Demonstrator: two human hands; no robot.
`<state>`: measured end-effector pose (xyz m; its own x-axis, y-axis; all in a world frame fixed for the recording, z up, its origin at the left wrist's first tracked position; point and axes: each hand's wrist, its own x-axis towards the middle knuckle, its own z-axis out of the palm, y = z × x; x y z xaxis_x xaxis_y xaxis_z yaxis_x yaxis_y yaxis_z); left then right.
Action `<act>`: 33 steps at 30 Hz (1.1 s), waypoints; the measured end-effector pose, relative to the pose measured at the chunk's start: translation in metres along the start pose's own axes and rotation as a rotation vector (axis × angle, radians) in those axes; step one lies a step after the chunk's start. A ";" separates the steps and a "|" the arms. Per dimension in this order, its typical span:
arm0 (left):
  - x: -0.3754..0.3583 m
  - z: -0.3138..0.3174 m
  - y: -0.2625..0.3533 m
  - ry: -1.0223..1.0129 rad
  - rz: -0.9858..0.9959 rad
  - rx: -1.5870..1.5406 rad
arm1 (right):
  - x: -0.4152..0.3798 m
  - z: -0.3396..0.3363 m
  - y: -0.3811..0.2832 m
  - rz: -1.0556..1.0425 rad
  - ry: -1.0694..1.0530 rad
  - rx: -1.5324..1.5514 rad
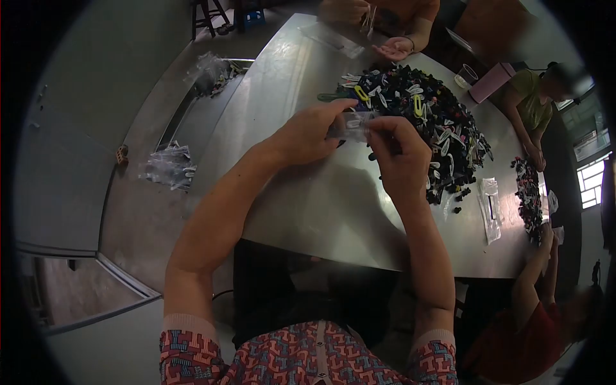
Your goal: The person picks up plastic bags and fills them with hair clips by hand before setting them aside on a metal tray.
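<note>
A small clear plastic bag [355,126] is stretched between my two hands above the metal table. My left hand [311,133] grips its left side, thumb and fingers closed on the plastic. At its right edge, my right hand [403,151] pinches the bag with the fingertips. Something pale shows through the plastic, too small to name. Just beyond the hands lies a large heap of small dark hair clips [452,125], with white and coloured ones mixed in. A yellow clip [418,106] stands out on it, and a dark green clip [328,97] lies beside my left hand.
Across the metal table [295,208], a person's open hand [394,49] is held palm up. More plastic bags [489,210] lie at the right, near a second heap of clips [530,199] and two other people. Filled bags [170,167] rest low at the left.
</note>
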<state>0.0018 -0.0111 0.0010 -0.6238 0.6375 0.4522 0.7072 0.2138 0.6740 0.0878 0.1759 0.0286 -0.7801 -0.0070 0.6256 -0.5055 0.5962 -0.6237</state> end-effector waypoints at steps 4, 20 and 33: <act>0.000 0.000 0.003 0.026 0.021 -0.023 | 0.004 -0.005 -0.005 -0.097 0.036 -0.065; 0.006 -0.008 0.004 -0.119 -0.060 -0.580 | -0.001 -0.003 0.023 0.247 -0.182 0.330; 0.012 -0.019 0.010 0.256 -0.115 -0.510 | -0.005 0.002 0.030 0.217 0.043 0.283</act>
<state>-0.0053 -0.0151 0.0239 -0.7927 0.4183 0.4435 0.4200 -0.1526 0.8946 0.0756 0.1920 0.0060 -0.8674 0.1324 0.4797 -0.4165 0.3346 -0.8454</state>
